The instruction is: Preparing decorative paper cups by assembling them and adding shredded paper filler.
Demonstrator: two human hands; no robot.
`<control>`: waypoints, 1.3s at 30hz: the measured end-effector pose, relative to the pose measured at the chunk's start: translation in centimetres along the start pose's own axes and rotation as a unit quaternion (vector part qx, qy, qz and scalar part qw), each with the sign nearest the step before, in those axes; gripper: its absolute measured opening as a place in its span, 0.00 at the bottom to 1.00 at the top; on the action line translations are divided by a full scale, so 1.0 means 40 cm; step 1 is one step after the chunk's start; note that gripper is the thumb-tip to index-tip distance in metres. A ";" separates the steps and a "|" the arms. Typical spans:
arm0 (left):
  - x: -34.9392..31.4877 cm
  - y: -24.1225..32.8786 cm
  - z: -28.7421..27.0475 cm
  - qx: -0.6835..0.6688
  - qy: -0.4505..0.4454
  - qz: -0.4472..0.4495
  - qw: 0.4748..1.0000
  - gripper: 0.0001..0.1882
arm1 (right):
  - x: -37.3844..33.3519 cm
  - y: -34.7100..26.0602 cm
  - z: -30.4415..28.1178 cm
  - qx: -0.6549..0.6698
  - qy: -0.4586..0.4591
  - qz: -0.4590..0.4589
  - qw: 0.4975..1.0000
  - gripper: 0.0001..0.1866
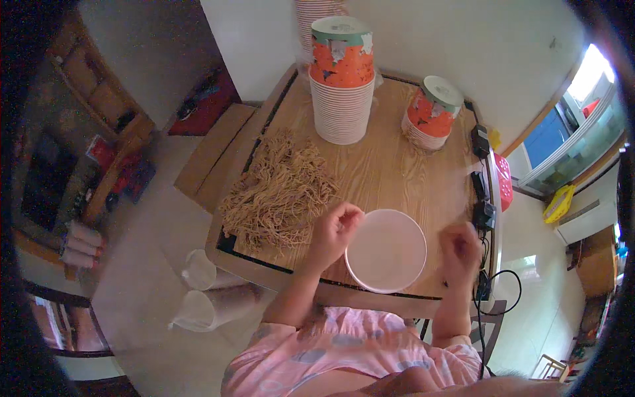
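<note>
A white paper bucket [386, 251] stands mouth up near the table's front edge, its inside facing me. At its left rim is my left hand [338, 228], thumb and fingers pinched together; anything between them is too small to make out. My right hand [461, 246] is curled closed above the table's right side, apart from the bucket and slightly blurred. What it holds, if anything, is hidden. Left of the bucket lies a tangled heap of thin tan cords [281, 188], close to my left hand.
Behind are a tall stack of upside-down orange-and-green paper buckets [342, 79] and a shorter stack [433, 112]. Black power adapters and a cable [485, 215] run along the right edge of the wooden table [377, 175]. Bagged white stacks [211, 308] lie on the floor, left.
</note>
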State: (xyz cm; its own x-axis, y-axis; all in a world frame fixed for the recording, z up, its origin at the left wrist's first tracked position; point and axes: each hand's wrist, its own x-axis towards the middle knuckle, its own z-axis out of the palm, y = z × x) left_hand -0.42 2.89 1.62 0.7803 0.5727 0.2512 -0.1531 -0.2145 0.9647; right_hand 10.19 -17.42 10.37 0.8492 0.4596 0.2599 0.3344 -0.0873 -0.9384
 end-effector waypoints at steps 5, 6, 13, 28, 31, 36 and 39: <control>0.052 0.010 0.001 0.098 0.001 0.026 0.995 0.08 | -0.066 -0.010 -0.083 0.117 0.080 -0.130 0.981 0.05; 0.055 0.019 0.004 0.136 -0.005 0.023 0.990 0.10 | -0.068 0.013 -0.085 0.089 0.050 -0.134 0.986 0.05; 0.002 0.016 -0.015 0.333 -0.088 -0.004 0.939 0.14 | -0.045 0.075 0.054 0.056 -0.122 0.049 0.990 0.04; -0.084 0.122 0.045 0.212 -0.109 0.062 0.969 0.18 | -0.099 0.126 0.114 0.289 -0.191 0.216 0.913 0.06; -0.100 0.133 0.057 0.205 -0.112 0.099 0.967 0.18 | -0.114 0.163 0.114 0.305 -0.208 0.267 0.890 0.10; -0.122 0.141 0.075 0.179 -0.111 0.105 0.972 0.19 | -0.131 0.155 0.108 0.319 -0.160 0.320 0.878 0.14; -0.130 0.141 0.076 0.160 -0.120 0.095 0.975 0.20 | -0.152 0.180 0.108 0.363 -0.135 0.308 0.869 0.15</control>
State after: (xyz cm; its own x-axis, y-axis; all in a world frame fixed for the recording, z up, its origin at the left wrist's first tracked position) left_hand -3.51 -3.70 5.51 0.8813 0.3057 0.3604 -0.1416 -0.5568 0.8185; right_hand 5.67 -17.00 1.04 0.6166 0.7221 -0.3135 -0.5792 0.1464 -0.8019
